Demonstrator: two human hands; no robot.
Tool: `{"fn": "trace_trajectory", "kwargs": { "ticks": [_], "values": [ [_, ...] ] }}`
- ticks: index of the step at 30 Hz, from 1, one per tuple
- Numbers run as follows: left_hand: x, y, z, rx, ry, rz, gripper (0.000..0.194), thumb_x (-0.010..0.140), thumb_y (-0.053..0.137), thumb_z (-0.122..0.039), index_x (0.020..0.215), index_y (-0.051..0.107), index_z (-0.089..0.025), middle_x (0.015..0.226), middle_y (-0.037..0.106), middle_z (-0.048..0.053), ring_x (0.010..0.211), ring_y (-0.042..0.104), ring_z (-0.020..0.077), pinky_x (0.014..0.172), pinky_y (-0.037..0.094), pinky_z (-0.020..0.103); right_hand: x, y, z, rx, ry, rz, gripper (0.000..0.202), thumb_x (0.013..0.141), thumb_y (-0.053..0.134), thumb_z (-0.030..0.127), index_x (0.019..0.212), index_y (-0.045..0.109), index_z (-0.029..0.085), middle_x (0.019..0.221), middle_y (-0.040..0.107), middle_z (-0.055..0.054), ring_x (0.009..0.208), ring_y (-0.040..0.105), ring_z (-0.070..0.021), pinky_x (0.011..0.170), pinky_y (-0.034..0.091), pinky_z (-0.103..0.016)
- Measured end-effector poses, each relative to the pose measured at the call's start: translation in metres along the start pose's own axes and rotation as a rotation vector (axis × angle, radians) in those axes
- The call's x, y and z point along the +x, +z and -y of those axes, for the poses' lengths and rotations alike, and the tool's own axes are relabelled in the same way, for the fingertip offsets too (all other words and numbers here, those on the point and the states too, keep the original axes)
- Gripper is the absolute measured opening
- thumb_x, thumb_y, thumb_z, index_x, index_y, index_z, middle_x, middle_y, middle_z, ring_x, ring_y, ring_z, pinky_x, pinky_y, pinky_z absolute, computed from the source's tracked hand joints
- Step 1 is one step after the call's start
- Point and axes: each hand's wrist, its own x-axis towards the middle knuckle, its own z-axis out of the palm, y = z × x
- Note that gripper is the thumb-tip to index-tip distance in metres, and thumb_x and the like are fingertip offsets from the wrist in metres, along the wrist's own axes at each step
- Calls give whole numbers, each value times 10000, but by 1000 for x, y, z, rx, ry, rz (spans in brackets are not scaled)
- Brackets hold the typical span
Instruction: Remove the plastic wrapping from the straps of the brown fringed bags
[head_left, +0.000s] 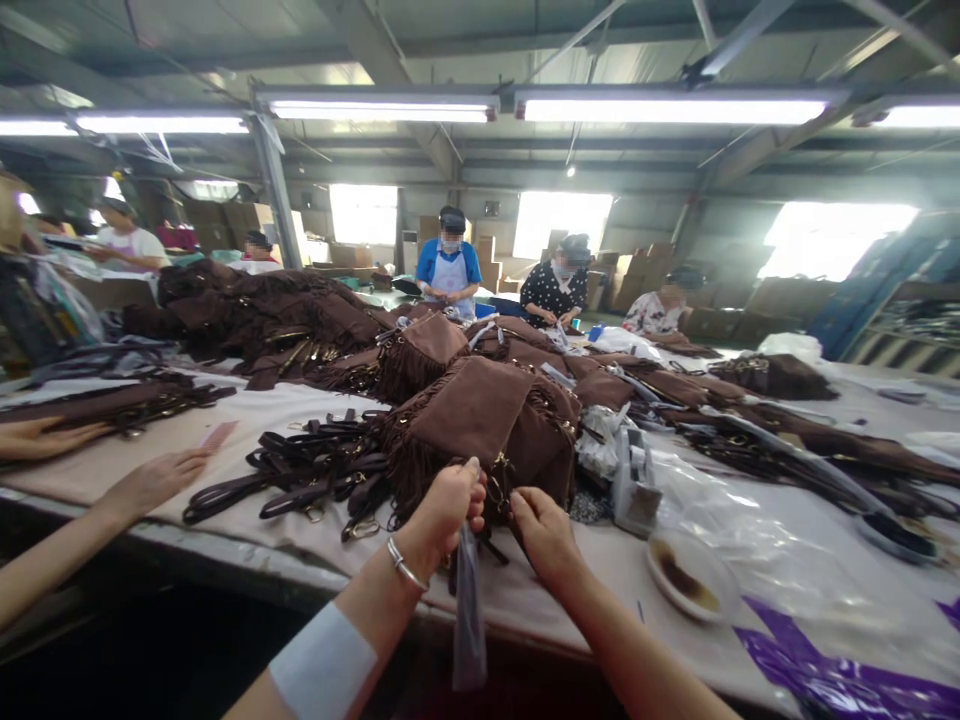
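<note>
My left hand [454, 510], with a bracelet on its wrist, pinches a clear plastic sleeve [470, 620] that hangs over the table's front edge. To its right, my right hand [546, 535] is closed, thumb and finger together, at a dark strap end beside a gold metal clasp [496, 490]. Exactly what the right fingertips hold is partly hidden. Just behind both hands lies a brown fringed bag [472, 405], its flap facing up. Dark straps [315, 470] with gold hooks lie in a heap left of my left hand.
A co-worker's hands reach in from the left, one with a reddish strip [219, 437]. Brown bags [277, 310] are piled behind. At right are a tape dispenser [637, 485], a dish of brown liquid [694, 575] and plastic bags [795, 560]. Several people work across the table.
</note>
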Motion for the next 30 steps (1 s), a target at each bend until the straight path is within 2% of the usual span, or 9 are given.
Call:
{"fn": "trace_trajectory", "kwargs": {
  "ticks": [4, 8, 12, 15, 18, 21, 23, 27, 30],
  "values": [
    [-2, -9, -20, 114, -80, -4, 357, 848, 519, -528, 780, 487, -179, 508, 282, -120, 376, 182, 34, 404, 206, 173, 32, 4, 13, -159, -86, -16, 340, 774, 632, 315, 1086, 694, 192, 899, 637, -61, 772, 573, -198, 751, 452, -309],
    [-5, -27, -18, 348, 8, -104, 413, 827, 495, -600, 765, 503, -191, 502, 334, -98, 370, 266, 64, 412, 255, 202, 36, 19, 20, -217, -139, 52, 187, 798, 580, 207, 885, 745, 212, 863, 644, -49, 850, 593, -187, 801, 444, -274],
    [-24, -47, -9, 1083, 460, -400, 315, 799, 579, -496, 746, 581, -186, 695, 596, 67, 645, 576, 209, 597, 427, 297, 21, 14, 22, -428, -175, 102, 171, 863, 553, 257, 874, 714, 200, 891, 692, -68, 871, 625, -198, 803, 431, -285],
    [-43, -48, 0, 1286, 766, -547, 316, 778, 615, -451, 958, 651, -194, 976, 659, 143, 944, 605, 315, 831, 446, 375, 12, 8, 28, -686, -196, 123, 223, 915, 489, 309, 858, 663, 181, 890, 705, -107, 877, 642, -245, 799, 425, -343],
    [-47, -33, 13, 1062, 687, -378, 292, 761, 651, -432, 958, 688, -220, 946, 693, 114, 925, 632, 304, 849, 472, 365, 9, 6, 36, -754, -142, 162, 245, 954, 395, 287, 958, 610, 169, 857, 707, -111, 781, 669, -246, 701, 445, -328],
    [-32, -12, 26, 642, 219, -144, 274, 796, 626, -462, 864, 689, -204, 836, 712, 97, 787, 669, 275, 693, 531, 354, 3, 3, 40, -735, -156, 186, 219, 945, 410, 291, 989, 595, 182, 866, 703, -99, 747, 675, -231, 647, 453, -295],
    [-16, 0, 32, 329, 13, -46, 278, 833, 597, -454, 843, 662, -184, 802, 713, 95, 752, 681, 255, 642, 542, 344, -4, -1, 39, -714, -220, 159, 205, 913, 458, 283, 1022, 606, 195, 923, 689, -99, 780, 668, -234, 663, 465, -298],
    [8, 15, 41, -36, 4, -41, 134, 834, 631, -303, 836, 630, -169, 774, 717, 72, 766, 696, 220, 641, 554, 298, -11, -7, 29, -394, -201, 77, 250, 924, 442, 279, 1042, 651, 209, 947, 687, -84, 846, 651, -213, 761, 480, -302],
    [18, 18, 47, -77, -12, -113, 72, 852, 588, -207, 835, 650, -174, 797, 730, 69, 805, 704, 217, 663, 563, 284, -3, -4, 21, 69, 117, -1, 237, 912, 474, 275, 830, 679, 188, 747, 682, -40, 701, 632, -162, 663, 488, -261]
  ]
}}
